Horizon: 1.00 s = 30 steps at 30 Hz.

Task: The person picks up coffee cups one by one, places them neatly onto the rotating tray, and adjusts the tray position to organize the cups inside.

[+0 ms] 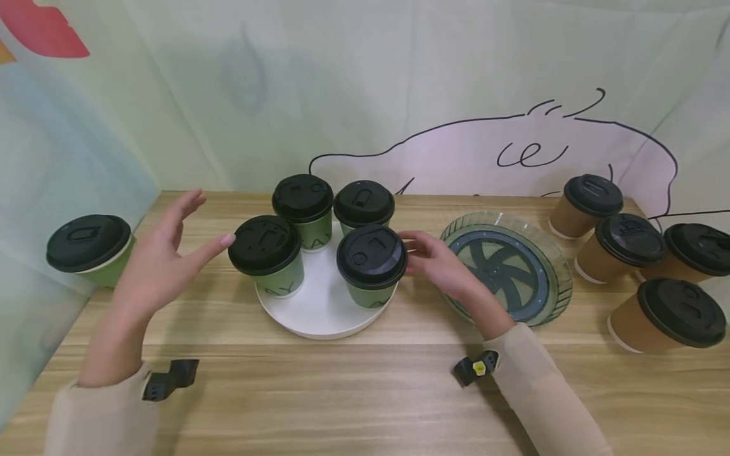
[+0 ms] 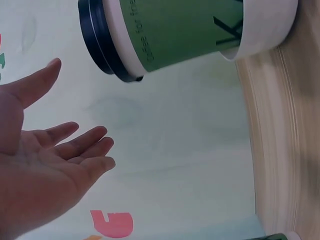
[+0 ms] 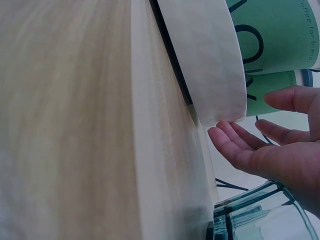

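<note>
Several green paper cups with black lids stand on a white round tray (image 1: 322, 316), among them a front-left cup (image 1: 268, 250) and a front-right cup (image 1: 372, 263). My left hand (image 1: 154, 272) is spread beside the front-left cup. Its thumb tip comes near that lid; the left wrist view shows a gap between the left hand (image 2: 55, 165) and the cup. On the opposite side, my right hand (image 1: 441, 269) is beside the front-right cup. In the right wrist view, the right hand (image 3: 280, 145) has its fingertips at the tray's side wall (image 3: 215, 65), seemingly touching it, and grips nothing.
Another green lidded cup (image 1: 94, 247) is at the table's left edge. Right of the right hand lies a clear ribbed round dish with a dark blue base (image 1: 507, 272). Several brown lidded cups, including a front one (image 1: 664, 316), stand at far right. A printed cloth (image 1: 274, 82) hangs behind.
</note>
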### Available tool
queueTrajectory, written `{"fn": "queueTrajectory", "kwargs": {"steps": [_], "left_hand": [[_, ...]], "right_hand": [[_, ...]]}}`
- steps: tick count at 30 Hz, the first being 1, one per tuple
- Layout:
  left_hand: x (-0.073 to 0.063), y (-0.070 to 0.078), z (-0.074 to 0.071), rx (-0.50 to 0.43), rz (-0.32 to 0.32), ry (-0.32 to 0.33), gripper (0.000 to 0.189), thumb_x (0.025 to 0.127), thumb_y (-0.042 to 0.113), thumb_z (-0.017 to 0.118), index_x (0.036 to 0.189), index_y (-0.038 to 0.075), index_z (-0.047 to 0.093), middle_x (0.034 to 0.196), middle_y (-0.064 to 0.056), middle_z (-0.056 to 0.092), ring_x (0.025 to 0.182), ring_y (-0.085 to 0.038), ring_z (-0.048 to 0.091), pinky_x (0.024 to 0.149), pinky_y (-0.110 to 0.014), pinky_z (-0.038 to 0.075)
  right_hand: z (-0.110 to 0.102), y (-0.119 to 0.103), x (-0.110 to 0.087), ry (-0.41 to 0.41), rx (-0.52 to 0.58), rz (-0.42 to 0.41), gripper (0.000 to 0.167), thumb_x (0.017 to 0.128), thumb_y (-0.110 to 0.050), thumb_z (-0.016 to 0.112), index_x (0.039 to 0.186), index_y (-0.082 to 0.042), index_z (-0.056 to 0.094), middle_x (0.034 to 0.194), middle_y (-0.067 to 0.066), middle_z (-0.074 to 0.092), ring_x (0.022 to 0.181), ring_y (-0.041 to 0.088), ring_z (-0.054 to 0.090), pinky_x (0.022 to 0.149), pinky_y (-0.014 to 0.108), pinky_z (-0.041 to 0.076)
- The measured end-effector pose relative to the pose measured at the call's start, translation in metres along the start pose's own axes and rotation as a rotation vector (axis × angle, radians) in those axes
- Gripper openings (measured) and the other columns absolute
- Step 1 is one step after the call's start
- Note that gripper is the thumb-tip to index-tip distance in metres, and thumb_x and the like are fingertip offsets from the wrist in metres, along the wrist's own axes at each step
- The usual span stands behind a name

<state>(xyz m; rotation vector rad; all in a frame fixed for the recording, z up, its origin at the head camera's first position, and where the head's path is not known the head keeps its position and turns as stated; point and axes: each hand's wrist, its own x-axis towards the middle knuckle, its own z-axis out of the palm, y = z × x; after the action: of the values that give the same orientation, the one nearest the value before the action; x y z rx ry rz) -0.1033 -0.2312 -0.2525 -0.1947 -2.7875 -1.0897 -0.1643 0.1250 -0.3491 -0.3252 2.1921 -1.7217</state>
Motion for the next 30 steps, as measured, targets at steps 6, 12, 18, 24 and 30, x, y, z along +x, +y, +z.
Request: {"fn": "queueTrajectory", "kwargs": {"steps": [6, 12, 18, 24, 30], "left_hand": [[-0.002, -0.008, -0.009, 0.062, -0.033, 0.033, 0.077, 0.089, 0.033, 0.059, 0.147, 0.012, 0.014, 0.147, -0.019, 0.023, 0.128, -0.047, 0.023, 0.099, -0.061, 0.021], [-0.005, -0.013, -0.016, 0.104, -0.080, 0.057, 0.080, 0.089, 0.035, 0.059, 0.148, 0.012, 0.010, 0.148, -0.017, 0.021, 0.126, -0.050, 0.023, 0.096, -0.064, 0.020], [-0.005, -0.017, -0.021, 0.127, -0.101, 0.099, 0.080, 0.089, 0.034, 0.059, 0.148, 0.010, 0.010, 0.148, -0.015, 0.020, 0.128, -0.047, 0.021, 0.096, -0.064, 0.019], [-0.006, -0.023, -0.027, 0.149, -0.125, 0.109, 0.080, 0.089, 0.033, 0.058, 0.147, 0.008, 0.010, 0.150, -0.016, 0.016, 0.131, -0.045, 0.015, 0.099, -0.063, 0.015], [-0.007, -0.032, -0.032, 0.185, -0.160, 0.133, 0.082, 0.089, 0.035, 0.057, 0.147, 0.008, 0.007, 0.149, -0.018, 0.015, 0.133, -0.043, 0.009, 0.100, -0.063, 0.012]], "right_hand": [[0.000, 0.000, 0.001, -0.003, 0.016, 0.000, 0.045, 0.091, -0.003, 0.051, 0.135, -0.004, 0.041, 0.125, 0.019, 0.049, 0.113, 0.029, 0.050, 0.085, 0.036, 0.048], [0.000, 0.000, 0.000, -0.005, 0.007, -0.002, 0.045, 0.091, -0.004, 0.051, 0.135, -0.004, 0.041, 0.126, 0.018, 0.049, 0.113, 0.028, 0.050, 0.085, 0.036, 0.047], [0.000, 0.001, 0.000, -0.006, 0.017, -0.004, 0.045, 0.091, -0.003, 0.051, 0.135, -0.004, 0.041, 0.125, 0.019, 0.049, 0.112, 0.029, 0.050, 0.087, 0.040, 0.047], [0.000, 0.002, 0.001, -0.009, 0.025, -0.004, 0.044, 0.091, -0.003, 0.050, 0.134, -0.003, 0.041, 0.124, 0.020, 0.049, 0.112, 0.029, 0.051, 0.087, 0.042, 0.047], [-0.001, 0.001, 0.001, 0.000, 0.001, 0.001, 0.047, 0.091, -0.003, 0.050, 0.136, 0.000, 0.037, 0.122, 0.021, 0.050, 0.109, 0.030, 0.052, 0.087, 0.039, 0.047]]}}
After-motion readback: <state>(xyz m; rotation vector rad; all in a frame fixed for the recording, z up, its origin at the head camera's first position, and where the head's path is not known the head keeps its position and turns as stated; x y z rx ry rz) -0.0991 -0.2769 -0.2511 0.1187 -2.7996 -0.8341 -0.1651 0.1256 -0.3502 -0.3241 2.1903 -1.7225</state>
